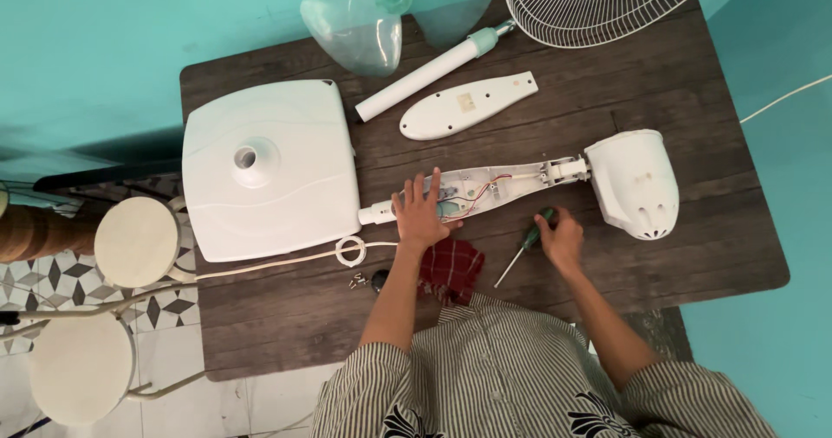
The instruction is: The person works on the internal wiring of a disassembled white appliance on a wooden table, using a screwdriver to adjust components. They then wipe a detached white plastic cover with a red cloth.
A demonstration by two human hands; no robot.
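From my remote seat, a good deal is cut off: the wire fan guard (pixel 598 0) runs out of the top edge, the translucent teal fan blade (pixel 381 22) is only partly in view, and the person's body below the striped sleeves leaves the bottom of the shot. The small dark bits (pixel 368 279) by the cord are too tiny for me to name; they may be screws. I cannot read what sits inside the open housing beyond a few red and white wires.

The opened fan neck (pixel 490 191) lies across the middle of the dark wooden table (pixel 693 230), its cover off, joined at the right to the white motor housing (pixel 634 182). My left hand (pixel 420 213) lies flat on the neck's left end, fingers spread, pressing rather than gripping. My right hand (pixel 559 239) is closed around the green handle of a screwdriver (pixel 520 252), whose shaft points down-left and rests on the table just below the neck.

The removed cover panel (pixel 468 104) lies apart above the neck, beside a white pole (pixel 429 74). The square white base (pixel 269 169) sits at the left, with a white cord (pixel 286 262) looping along its lower edge. A red checked cloth (pixel 451 269) lies between my forearms. Two round stools (pixel 134 240) stand off the table's left side.
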